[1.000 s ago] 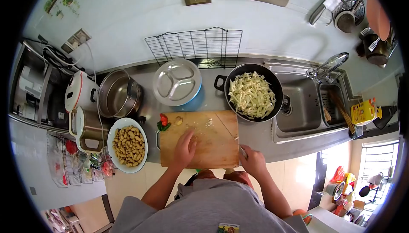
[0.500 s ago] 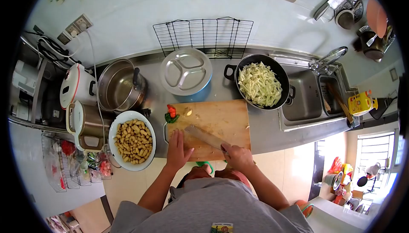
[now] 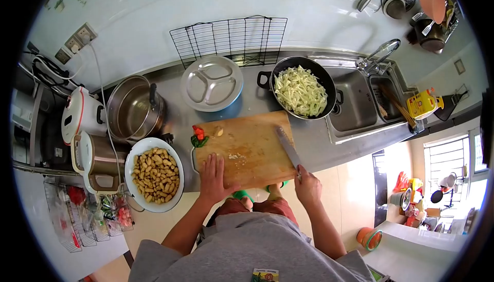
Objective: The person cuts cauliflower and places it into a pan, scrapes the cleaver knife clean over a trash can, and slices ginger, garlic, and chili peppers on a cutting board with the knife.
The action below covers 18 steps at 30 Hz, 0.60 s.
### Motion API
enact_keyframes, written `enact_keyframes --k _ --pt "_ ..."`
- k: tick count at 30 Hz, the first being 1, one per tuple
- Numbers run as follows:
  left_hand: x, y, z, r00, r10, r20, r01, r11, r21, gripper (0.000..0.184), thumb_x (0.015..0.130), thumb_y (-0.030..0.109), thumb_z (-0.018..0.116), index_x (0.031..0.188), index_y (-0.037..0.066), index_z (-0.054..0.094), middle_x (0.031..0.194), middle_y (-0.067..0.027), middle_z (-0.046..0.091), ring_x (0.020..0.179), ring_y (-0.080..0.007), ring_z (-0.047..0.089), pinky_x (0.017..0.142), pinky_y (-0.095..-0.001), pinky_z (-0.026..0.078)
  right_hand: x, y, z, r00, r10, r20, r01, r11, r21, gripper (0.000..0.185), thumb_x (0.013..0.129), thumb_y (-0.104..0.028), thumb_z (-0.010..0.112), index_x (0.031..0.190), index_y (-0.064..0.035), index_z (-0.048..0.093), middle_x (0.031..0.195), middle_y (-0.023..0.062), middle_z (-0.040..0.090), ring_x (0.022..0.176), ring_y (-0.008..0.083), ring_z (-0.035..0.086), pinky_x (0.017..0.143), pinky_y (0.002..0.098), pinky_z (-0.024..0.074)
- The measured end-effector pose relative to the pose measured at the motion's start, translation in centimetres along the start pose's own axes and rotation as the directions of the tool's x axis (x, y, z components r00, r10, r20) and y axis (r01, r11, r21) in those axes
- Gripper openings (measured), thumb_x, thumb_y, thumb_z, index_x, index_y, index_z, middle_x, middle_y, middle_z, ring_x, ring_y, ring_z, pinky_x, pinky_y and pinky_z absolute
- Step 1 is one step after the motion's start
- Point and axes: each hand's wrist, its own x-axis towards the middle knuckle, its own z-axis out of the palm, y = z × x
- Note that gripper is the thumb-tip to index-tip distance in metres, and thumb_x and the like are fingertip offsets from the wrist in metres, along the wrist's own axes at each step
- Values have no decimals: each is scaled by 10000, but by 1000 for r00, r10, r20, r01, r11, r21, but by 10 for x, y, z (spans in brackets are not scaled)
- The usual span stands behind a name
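Note:
My right hand (image 3: pixel 309 186) is wrapped round the handle of a kitchen knife (image 3: pixel 288 147), whose blade lies over the right side of the wooden cutting board (image 3: pixel 252 171). Fingers stretched out, my left hand (image 3: pixel 212 178) rests flat on the board's left front part and holds nothing. Small pale chopped bits (image 3: pixel 236 156) lie near the board's middle. At its upper left are red pepper pieces (image 3: pixel 198 131), green pepper pieces (image 3: pixel 199 141) and a small yellowish piece (image 3: pixel 219 131) that looks like ginger.
Left of the board stands a white bowl of peanuts (image 3: pixel 179 186), with a steel pot (image 3: pixel 109 108) behind it. A divided metal plate (image 3: pixel 212 106) sits on a blue container behind the board. A black wok (image 3: pixel 329 83) with shredded cabbage stands beside the sink (image 3: pixel 355 127).
The knife has moved from the board's middle to its right side, and my right hand went right with it. Chopped bits now show mid-board. My left hand stays flat. The view has shifted slightly.

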Motion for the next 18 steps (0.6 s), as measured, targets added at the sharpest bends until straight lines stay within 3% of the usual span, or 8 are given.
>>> enact_keyframes --k 2,4,9,12,14,18 --pt "0 0 -1 1000 15 6 -15 1000 14 1064 741 645 671 1472 -12 263 1487 -327 270 1393 -479 250 1106 -599 209 -8 -14 8 999 -41 7 40 996 84 340 895 -244 607 1209 -113 613 927 186 690 812 375 669 730 468 527" --pt "2 3 0 1000 -18 15 18 1000 19 1018 751 530 723 1455 -51 274 1482 -331 273 1386 -480 262 1118 -583 208 -15 -29 11 988 -112 108 98 987 124 324 893 -247 611 1195 -130 619 895 179 688 798 365 670 720 458 527" --pt "5 -8 14 999 -38 -30 38 999 -9 892 806 433 695 1432 -68 302 1466 -311 317 1368 -462 306 1110 -560 244 -6 -49 14 966 -233 110 218 967 134 288 886 -259 622 1151 -148 616 834 160 679 743 346 664 675 455 522" --pt "1 -7 13 996 -50 -73 45 997 -59 848 824 380 689 1423 -81 305 1460 -308 325 1359 -460 321 1113 -553 250 23 -58 14 958 -279 71 275 960 54 267 885 -267 620 1132 -165 616 780 144 663 716 336 658 639 462 517" --pt "-2 -7 11 995 -56 -86 51 996 -69 838 830 372 685 1422 -82 305 1458 -309 327 1357 -461 323 1114 -554 251 34 -62 17 899 -438 -5 438 899 13 183 890 -252 599 1049 -162 585 754 120 641 667 321 652 564 438 519" --pt "-16 -5 3 995 -85 -56 80 993 -91 912 802 419 706 1429 -88 281 1465 -311 313 1369 -470 295 1122 -563 231 24 -66 27 831 -551 74 556 825 -99 139 886 -224 596 1011 -165 586 714 90 618 630 291 649 524 412 518"
